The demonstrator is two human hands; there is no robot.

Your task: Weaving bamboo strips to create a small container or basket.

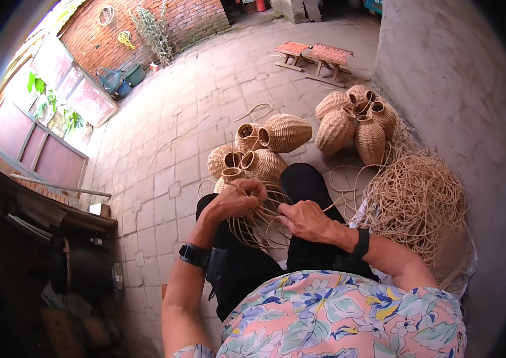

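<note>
An unfinished basket (247,230) of thin tan cords rests between my knees, its strands looping loosely in an open mesh. My left hand (238,198) is closed around the gathered cords at its upper part. To the right, my right hand (309,219) pinches a cord strand, with fingers and thumb pressed together. The exact crossing of strands under the left fingers is hidden. Just beyond my hands lies a cluster of woven vase-shaped baskets (286,132) with narrow round necks.
Another cluster of woven baskets (333,132) stands farther right. A big tangled heap of cord (423,197) lies beside my right arm, against the grey wall (468,113). Two low stools (329,55) stand at the back. A wooden pole (62,185) juts out at left.
</note>
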